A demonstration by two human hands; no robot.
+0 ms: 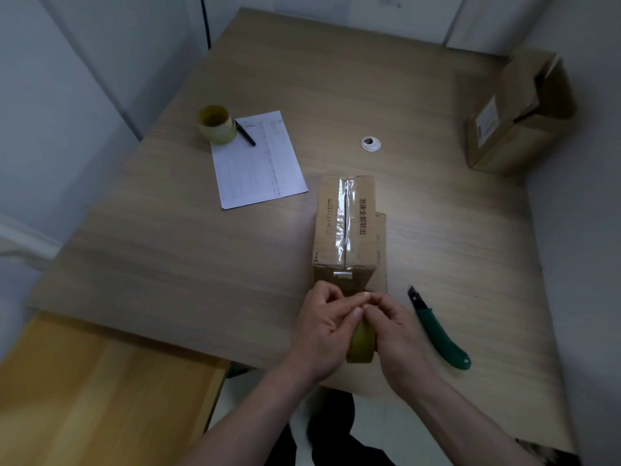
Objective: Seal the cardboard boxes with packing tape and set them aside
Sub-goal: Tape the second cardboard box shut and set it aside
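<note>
Where both hands meet at the table's near edge: left hand and right hand curl around a yellowish tape roll, fingertips pinching at its top. Just beyond, touching: small cardboard box, top seam taped. Right: green utility knife. Far right: open box. Far left: second roll, pen, paper sheet.

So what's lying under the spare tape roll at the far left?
The spare tape roll sits on a corner of the paper sheet, with the pen beside it. The covered corner's print cannot be seen.
</note>
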